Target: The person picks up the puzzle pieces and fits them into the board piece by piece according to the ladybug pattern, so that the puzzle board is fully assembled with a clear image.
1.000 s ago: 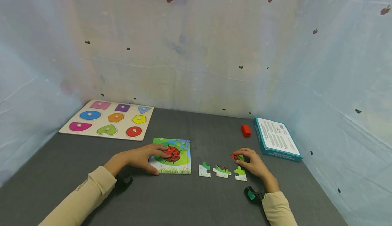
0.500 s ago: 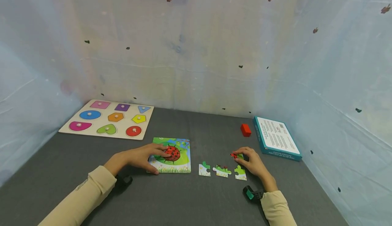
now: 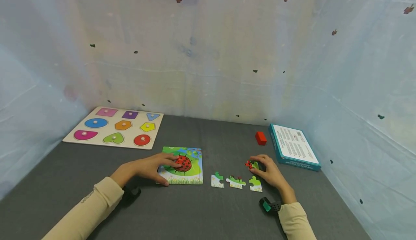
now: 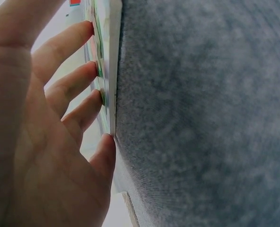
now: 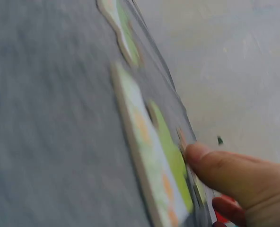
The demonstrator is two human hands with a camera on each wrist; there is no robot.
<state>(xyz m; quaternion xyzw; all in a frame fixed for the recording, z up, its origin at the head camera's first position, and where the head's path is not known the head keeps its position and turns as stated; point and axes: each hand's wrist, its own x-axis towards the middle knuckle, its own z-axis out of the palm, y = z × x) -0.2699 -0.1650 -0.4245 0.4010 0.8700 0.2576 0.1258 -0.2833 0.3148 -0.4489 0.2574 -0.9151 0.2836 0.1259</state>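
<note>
In the head view my left hand (image 3: 147, 166) rests on a square ladybug puzzle board (image 3: 193, 176), fingers spread over its left side. The left wrist view shows fingertips (image 4: 90, 71) touching its top near the edge. At right, my right hand (image 3: 269, 171) pinches a red and green puzzle piece (image 3: 255, 165) at the table surface between thumb and fingers. In front of it lie three loose pieces: a left one (image 3: 217, 180), a middle one (image 3: 236, 182) and a right one (image 3: 255, 184). In the right wrist view the thumb (image 5: 220, 170) partly hides the held piece.
A wooden shape board (image 3: 108, 128) with knobbed colored shapes lies at the back left. A red block (image 3: 261, 138) and a teal-edged box (image 3: 297, 146) are at the back right. A pale curtain (image 3: 208, 52) hangs along the back and sides of the grey tabletop (image 3: 182, 211).
My right hand's fingers have shifted slightly around the puzzle piece, and a little more of it shows. My left hand has stayed on the board.
</note>
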